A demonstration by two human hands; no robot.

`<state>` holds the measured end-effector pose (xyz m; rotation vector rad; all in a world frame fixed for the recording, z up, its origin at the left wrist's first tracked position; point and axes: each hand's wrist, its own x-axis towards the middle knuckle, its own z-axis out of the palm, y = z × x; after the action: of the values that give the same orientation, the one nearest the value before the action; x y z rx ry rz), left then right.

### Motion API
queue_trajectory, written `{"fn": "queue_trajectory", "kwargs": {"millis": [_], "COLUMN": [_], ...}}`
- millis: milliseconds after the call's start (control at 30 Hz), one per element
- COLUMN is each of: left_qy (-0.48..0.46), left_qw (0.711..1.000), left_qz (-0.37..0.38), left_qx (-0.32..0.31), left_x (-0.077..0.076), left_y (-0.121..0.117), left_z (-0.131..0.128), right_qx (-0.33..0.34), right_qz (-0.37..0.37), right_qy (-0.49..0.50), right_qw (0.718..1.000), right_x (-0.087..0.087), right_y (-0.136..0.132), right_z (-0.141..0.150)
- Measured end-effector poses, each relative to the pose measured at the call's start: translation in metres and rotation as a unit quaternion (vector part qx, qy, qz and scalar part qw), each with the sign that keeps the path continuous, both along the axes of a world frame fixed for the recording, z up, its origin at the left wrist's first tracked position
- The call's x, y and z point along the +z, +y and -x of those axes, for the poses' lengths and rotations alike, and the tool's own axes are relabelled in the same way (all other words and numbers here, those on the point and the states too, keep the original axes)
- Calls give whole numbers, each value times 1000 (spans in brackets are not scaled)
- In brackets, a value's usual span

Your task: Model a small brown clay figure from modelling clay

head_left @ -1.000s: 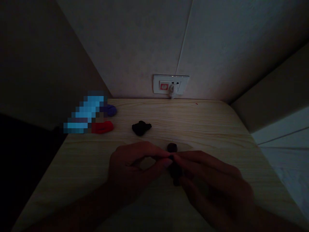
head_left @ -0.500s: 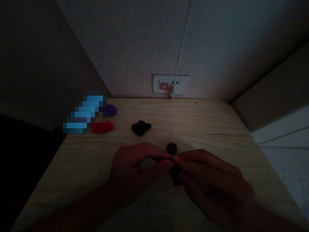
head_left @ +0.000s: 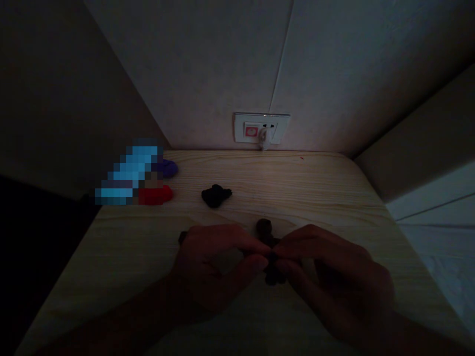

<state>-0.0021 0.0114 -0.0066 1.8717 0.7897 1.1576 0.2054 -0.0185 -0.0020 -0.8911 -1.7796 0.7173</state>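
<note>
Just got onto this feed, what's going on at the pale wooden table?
A person's left hand and right hand work with their fingertips together at a lumpy dark brown, clay-like shape on the table. It is too dark to tell exactly what they pinch. A soft-looking black lump lies beyond them, with red and purple lumps farther left.

Dark lumpy figure, rounded far end, lying on wood-grain tabletop, middle partly hidden
</note>
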Motion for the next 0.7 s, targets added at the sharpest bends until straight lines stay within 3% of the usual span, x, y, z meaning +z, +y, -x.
{"fn": "queue_trajectory", "kwargs": {"millis": [300, 700], "left_qy": [22, 11], "left_qw": [999, 995], "left_qz": [-33, -91], "left_qx": [34, 28], "left_x": [2, -4], "left_y": [1, 0], "left_z": [-1, 1], "right_qx": [2, -2], "right_qz": [-5, 3], "right_qy": [-7, -4], "right_qw": [1000, 1000], "right_x": [1, -1], "right_y": [0, 0], "right_z": [0, 0]}}
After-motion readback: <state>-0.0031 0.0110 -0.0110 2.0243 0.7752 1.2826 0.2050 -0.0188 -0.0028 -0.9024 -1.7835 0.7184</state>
